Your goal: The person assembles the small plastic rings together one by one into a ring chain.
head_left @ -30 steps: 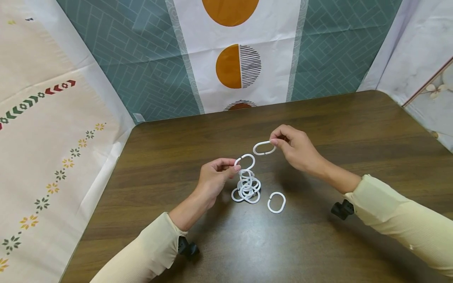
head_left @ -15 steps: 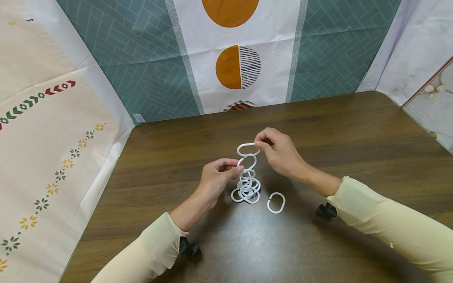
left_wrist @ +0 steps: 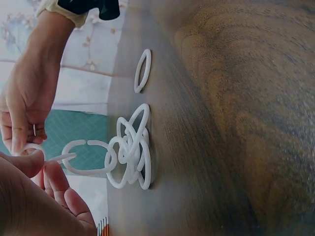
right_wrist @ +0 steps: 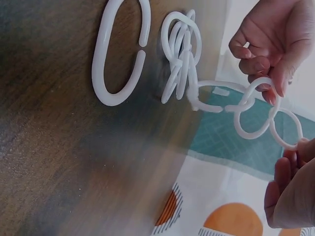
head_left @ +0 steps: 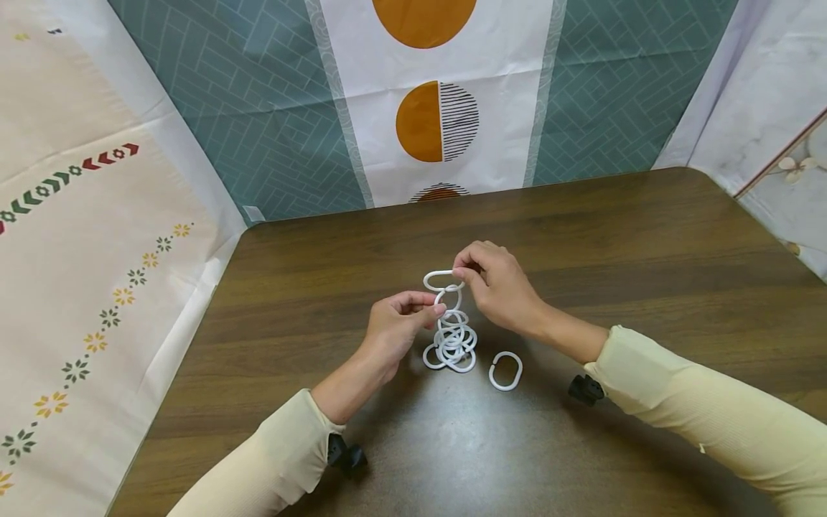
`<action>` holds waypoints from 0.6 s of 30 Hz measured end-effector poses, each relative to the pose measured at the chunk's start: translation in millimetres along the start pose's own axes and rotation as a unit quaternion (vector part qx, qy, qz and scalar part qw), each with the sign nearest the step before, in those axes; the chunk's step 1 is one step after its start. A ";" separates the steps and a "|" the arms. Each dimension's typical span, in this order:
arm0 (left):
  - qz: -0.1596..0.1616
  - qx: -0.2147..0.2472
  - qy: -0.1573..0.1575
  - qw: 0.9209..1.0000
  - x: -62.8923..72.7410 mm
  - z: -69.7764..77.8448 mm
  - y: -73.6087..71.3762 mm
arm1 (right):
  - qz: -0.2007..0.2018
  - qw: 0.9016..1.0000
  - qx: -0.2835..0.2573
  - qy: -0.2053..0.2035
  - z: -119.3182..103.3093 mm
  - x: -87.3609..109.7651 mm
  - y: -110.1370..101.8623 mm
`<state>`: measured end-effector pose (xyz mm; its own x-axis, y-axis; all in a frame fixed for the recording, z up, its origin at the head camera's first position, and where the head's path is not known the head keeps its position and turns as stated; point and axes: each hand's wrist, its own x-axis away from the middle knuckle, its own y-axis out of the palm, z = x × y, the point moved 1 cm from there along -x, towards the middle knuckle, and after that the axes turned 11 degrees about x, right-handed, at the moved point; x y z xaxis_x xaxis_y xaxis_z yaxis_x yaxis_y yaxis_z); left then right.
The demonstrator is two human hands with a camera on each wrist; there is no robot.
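Observation:
My left hand (head_left: 397, 327) pinches a white C-shaped shower curtain ring (head_left: 460, 298) between thumb and fingers, holding it up over a tangled pile of similar rings (head_left: 452, 341). Beyond it, my right hand (head_left: 500, 287) pinches another ring (head_left: 425, 280) at its right end. In the right wrist view, the right hand's ring (right_wrist: 300, 129) loops through the left hand's ring (right_wrist: 239, 123). Below these, a further ring (left_wrist: 88, 172) joins them to the pile, as the left wrist view shows.
One loose ring (head_left: 520, 368) lies on the brown wooden table (head_left: 310, 287), right of the pile, its gap visible in the right wrist view. Fabric hangings (head_left: 291, 143) stand behind the far edge and along both sides.
My right hand has moved left and slightly toward me, bringing its ring from apart to hooked with the left hand's ring. The left hand, pile and loose ring stay nearly in place.

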<state>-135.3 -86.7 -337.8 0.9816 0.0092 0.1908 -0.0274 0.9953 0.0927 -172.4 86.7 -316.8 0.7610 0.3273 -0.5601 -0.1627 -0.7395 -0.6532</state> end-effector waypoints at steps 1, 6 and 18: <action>0.000 -0.002 0.000 1.000 -0.4 -0.4 -0.4 | -0.002 1.000 0.003 0.001 0.0 -0.1 0.3; 0.007 -0.007 0.005 1.000 -1.0 0.7 -1.0 | -0.030 0.999 0.020 0.012 0.0 -0.4 1.5; 0.034 0.005 0.029 0.999 -2.7 1.4 -5.6 | -0.087 0.995 0.039 0.032 3.0 -4.6 -4.4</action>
<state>-138.0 -92.5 -337.4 0.9866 0.0829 0.1406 -0.0963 0.9911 0.0920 -177.1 90.2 -312.9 0.8197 0.4065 -0.4035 -0.0719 -0.6259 -0.7766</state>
